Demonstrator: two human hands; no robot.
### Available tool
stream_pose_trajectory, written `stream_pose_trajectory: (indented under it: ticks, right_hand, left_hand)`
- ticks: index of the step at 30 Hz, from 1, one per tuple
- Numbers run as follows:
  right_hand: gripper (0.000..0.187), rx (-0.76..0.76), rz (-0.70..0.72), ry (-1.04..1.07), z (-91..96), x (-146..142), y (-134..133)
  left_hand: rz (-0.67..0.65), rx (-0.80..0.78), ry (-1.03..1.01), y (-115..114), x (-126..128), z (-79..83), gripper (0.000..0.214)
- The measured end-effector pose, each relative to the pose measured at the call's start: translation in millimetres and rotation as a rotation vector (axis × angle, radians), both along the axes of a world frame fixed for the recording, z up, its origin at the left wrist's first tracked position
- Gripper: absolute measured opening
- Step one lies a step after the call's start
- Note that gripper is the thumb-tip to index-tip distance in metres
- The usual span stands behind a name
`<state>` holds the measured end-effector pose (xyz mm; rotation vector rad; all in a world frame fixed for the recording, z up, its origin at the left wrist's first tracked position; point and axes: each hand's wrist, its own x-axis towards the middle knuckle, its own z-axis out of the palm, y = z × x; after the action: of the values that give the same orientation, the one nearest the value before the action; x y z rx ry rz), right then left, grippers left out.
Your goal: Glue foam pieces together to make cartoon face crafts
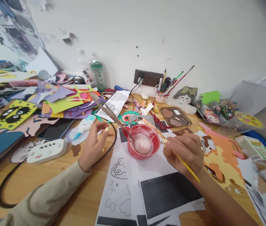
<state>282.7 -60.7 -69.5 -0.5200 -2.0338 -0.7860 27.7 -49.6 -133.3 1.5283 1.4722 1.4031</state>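
Observation:
My right hand grips a thin yellow paintbrush between thumb and fingers. The brush's front end points at the right rim of a red bowl, which holds a milky pinkish liquid. A longer brush leans in the bowl, its far end sticking up to the left. Left of the bowl, my left hand hovers with its fingers loosely bent and apart, holding nothing. Close by it lies a white and light-blue glue pen. Under the bowl are white sheets with line drawings.
A black sheet lies in front of my right hand. To the left are a power strip, a phone and piled coloured scraps. A paint palette and a pen cup stand at the back; orange cut-outs lie right.

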Motion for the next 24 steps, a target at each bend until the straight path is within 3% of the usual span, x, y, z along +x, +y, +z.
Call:
stream_pose_trajectory:
  ticks: [11,24]
  right_hand:
    - [0.008,-0.027,0.024,-0.120,-3.0,-11,-13]
    - [0.008,-0.070,0.061,-0.106,-10.1,-15,-16]
  left_hand:
    - [0.002,-0.002,-0.001,0,-1,0.5,0.025]
    - [0.012,-0.007,0.005,0,-1,-0.7,0.025]
